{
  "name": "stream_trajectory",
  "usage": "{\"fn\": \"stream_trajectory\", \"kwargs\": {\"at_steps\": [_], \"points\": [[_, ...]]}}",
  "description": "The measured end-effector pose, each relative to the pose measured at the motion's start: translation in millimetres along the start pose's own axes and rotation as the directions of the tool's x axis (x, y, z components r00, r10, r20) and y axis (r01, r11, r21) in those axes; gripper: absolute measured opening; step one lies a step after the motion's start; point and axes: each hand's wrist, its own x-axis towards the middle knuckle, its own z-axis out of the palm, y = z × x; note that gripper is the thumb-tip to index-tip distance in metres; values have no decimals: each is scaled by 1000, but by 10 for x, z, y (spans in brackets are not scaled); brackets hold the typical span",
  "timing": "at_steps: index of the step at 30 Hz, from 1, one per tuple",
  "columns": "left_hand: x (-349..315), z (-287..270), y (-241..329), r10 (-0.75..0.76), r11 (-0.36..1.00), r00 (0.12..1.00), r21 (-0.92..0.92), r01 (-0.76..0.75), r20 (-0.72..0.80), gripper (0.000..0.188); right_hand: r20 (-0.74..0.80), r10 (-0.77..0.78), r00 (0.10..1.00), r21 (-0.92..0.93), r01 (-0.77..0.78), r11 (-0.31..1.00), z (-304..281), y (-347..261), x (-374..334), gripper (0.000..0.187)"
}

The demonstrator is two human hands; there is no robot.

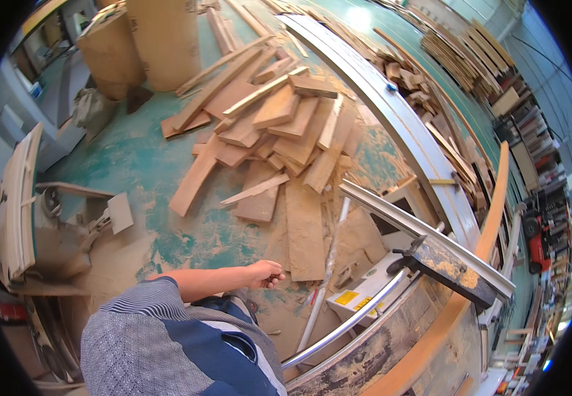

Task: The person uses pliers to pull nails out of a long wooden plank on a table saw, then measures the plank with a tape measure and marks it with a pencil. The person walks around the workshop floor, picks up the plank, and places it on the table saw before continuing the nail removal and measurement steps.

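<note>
My left hand (266, 274) is loosely curled, with nothing visible in its fingers. It hangs over the sawdust-strewn floor, apart from the machine, beside the end of a wide, dusty board (305, 228). To its right stands a woodworking machine with a dusty bed (391, 330), a curved metal rail (358, 313) and a black arm (457, 267) topped with sawdust. A straight metal fence (424, 234) runs along that arm. A long orange-brown plank (424, 343) passes beneath the arm. My right hand is not in view.
A pile of loose offcuts (279, 132) covers the floor ahead. A long metal table (398, 125) stretches away on the right, with more scrap wood (408, 79) behind it. Large brown cylinders (164, 43) stand at the far left. A red vehicle (537, 244) stands far right.
</note>
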Motion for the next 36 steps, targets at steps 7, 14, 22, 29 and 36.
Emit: {"fn": "stream_trajectory", "kwargs": {"at_steps": [7,14,22,29,36], "points": [[-576,-918,-508,24,995,996,-95,-32,-88,19,67,-152,986,437,108,893,350,-1130,6,42],[-986,-1300,-524,34,979,997,-199,-47,-65,23,305,-217,927,943,-261,208,219,-2341,-145,32],[-1514,-2241,-270,229,905,974,-368,-214,-4,14,579,-371,726,776,-630,-22,658,-3068,-449,33],[-2184,-3342,186,427,677,896,-700,-228,122,25,919,-130,372,367,-690,624,2463,-3593,-776,32],[-2491,-3940,685,356,708,934,-662,-245,35,27,893,231,386,-57,-412,909,3720,-2432,-1494,23]]}}
